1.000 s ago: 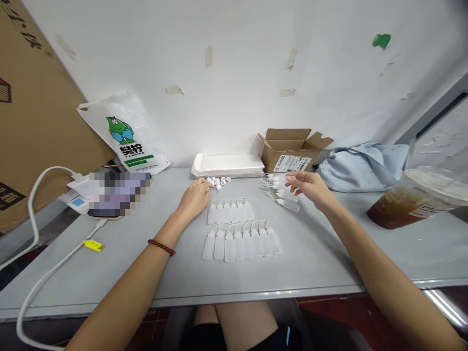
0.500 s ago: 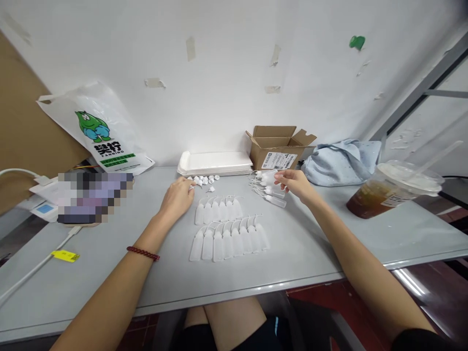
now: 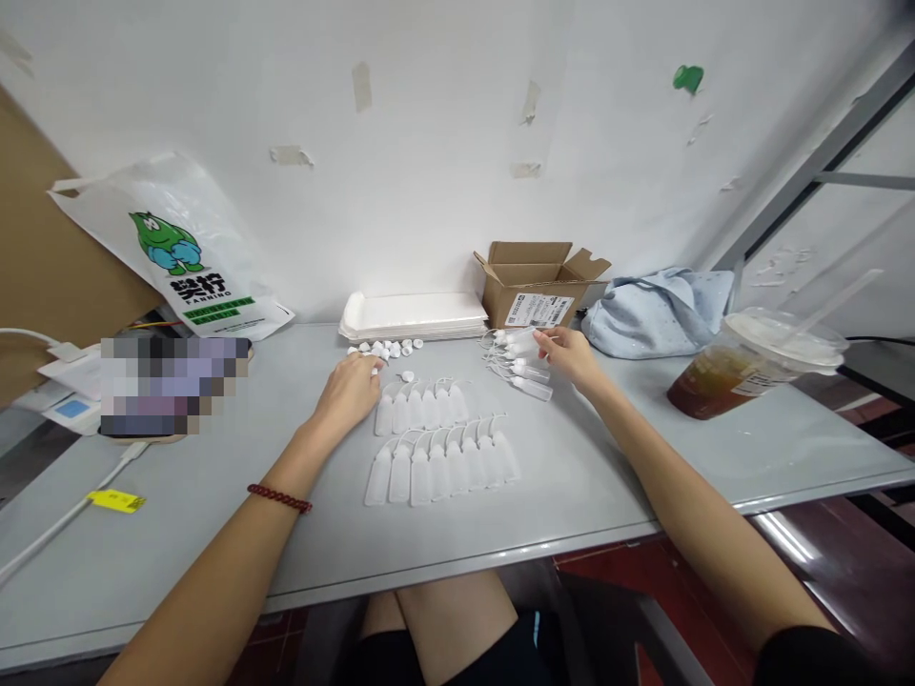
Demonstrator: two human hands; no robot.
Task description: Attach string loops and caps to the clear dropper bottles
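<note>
My left hand (image 3: 349, 391) is closed, with a bit of a small white cap showing at its fingertips, beside a cluster of loose white caps (image 3: 387, 350). One more cap (image 3: 407, 376) sits apart, nearer to me. At the right, my right hand (image 3: 570, 356) pinches the end of a small translucent squeeze bottle (image 3: 524, 337) in a loose pile. Other bottles (image 3: 531, 388) with thin white strap tails lie below its fingers. Between my hands, similar flat bottles are laid side by side in a back row (image 3: 421, 413) and a front row (image 3: 440, 474).
Behind the caps lies a stack of white trays (image 3: 421, 314), beside an open cardboard box (image 3: 533, 295). Farther right are a light blue cloth bag (image 3: 658, 312) and a plastic drink cup (image 3: 729, 376). A blurred phone (image 3: 175, 386), cable and white plastic bag (image 3: 178, 257) occupy the left.
The view has shifted slightly. Both hands stay in nearly the same places, the left by the caps and the right at the bottle pile.
</note>
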